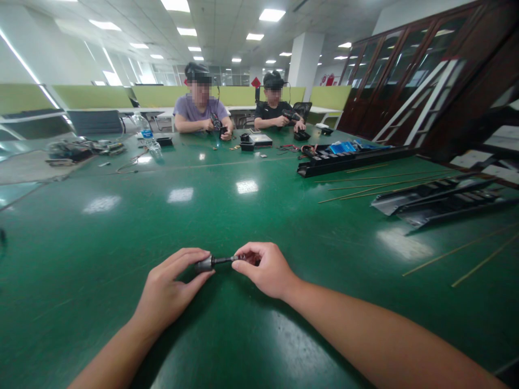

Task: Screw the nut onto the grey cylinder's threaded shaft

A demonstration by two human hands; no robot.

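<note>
Low over the green table [178, 308], a silvery metal cylinder with a thin dark shaft [206, 264] lies level between my two hands. The thumb and fingers of my left hand [172, 286] are closed round the cylinder at its thick end. My right hand [265, 270] pinches the far end of the shaft, where small ridged metal parts show by the fingertips. The curled fingers partly hide that end, so its exact shape cannot be made out.
Across the table two people work with drills [291, 115] and small black parts. A water bottle [149, 138] stands at the back left. Black metal channels [344, 159] and thin yellowish rods [377, 186] lie to the right. A white ladder [421, 102] leans by dark cabinets.
</note>
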